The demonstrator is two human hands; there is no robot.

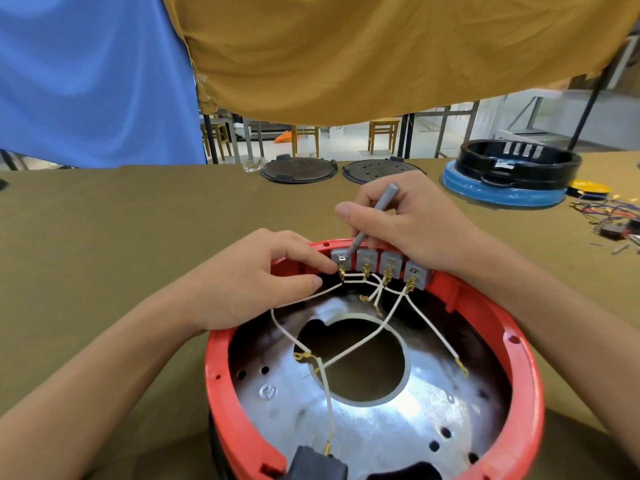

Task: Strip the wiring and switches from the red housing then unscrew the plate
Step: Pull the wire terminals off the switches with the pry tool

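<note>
right hand [408, 220] grips a grey screwdriver [374, 218], tip set on the leftmost of four grey switches [381, 266] along the far wall of the red housing [519, 358]. left hand [256, 282] pinches the brass terminal [341, 271] beneath that switch. white wires [360, 344] trail loosely over the silver plate [381, 427], which remains seated inside the housing on the olive table [138, 220]. step in hand, judged: freeing the first switch. next move likely calls for levering it out while pulling the terminal clear.
</note>
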